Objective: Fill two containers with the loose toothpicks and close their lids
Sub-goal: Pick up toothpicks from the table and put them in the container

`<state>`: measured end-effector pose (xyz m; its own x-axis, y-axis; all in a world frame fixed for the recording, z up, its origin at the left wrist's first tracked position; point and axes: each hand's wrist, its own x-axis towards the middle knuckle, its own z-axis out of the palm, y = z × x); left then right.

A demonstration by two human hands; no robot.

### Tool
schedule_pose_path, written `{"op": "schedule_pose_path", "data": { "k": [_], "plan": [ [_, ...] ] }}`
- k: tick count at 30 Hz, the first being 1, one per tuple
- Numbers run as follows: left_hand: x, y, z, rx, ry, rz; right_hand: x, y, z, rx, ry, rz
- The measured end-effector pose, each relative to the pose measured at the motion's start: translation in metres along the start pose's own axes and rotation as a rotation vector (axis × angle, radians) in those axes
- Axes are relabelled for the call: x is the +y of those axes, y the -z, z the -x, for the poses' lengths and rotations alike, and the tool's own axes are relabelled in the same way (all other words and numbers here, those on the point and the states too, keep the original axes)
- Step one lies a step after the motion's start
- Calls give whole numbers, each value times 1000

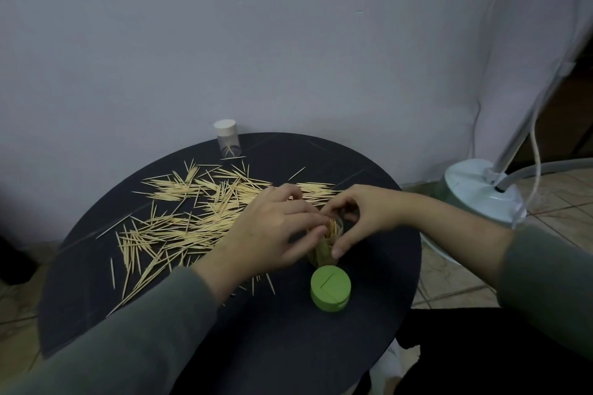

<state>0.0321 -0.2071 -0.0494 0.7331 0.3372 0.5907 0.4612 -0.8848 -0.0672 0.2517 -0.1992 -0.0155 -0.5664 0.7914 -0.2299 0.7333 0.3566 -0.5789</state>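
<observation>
At the round black table (369, 314), my right hand (362, 218) grips the clear container (324, 250) while my left hand (272, 234) pinches toothpicks into it. Its green lid (330, 290) waits beside; I judge more loose toothpicks (192, 218) come next.

— What is the person wearing on the arms?
— Long grey-green sleeves: the left sleeve (128, 340) and the right sleeve (545, 282) are both ending just short of the wrists.
— And the hands?
— The left hand (272, 234) and the right hand (365, 215) are showing bare, no rings or watch.
</observation>
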Motion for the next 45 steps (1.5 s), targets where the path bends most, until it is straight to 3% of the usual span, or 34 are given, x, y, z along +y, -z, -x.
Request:
{"op": "schedule_pose_path", "data": {
  "k": [10, 15, 18, 22, 25, 28, 38, 45],
  "plan": [
    [-1, 3, 3, 7, 40, -29, 1, 0, 0, -16, -13, -25],
    [-4, 4, 1, 79, 190, 45, 1, 3, -5, -101, -87, 163],
    [-13, -2, 2, 57, 329, -9, 3, 0, -13, -7, -147, 181],
    [-26, -11, 5, -184, 547, -111, 6, -3, -29, 235, -192, 299],
    [-30, -19, 4, -310, 598, -183, 10, -8, -46, 369, -240, 451],
    [-34, -28, -2, -362, 646, -202, 19, -10, -62, 401, -290, 505],
    [-62, -47, -22, -484, 704, -104, 24, -10, -85, 325, -362, 522],
    [-69, -42, -25, -512, 556, -182, 25, -8, -82, 359, -349, 547]
  ]
}}
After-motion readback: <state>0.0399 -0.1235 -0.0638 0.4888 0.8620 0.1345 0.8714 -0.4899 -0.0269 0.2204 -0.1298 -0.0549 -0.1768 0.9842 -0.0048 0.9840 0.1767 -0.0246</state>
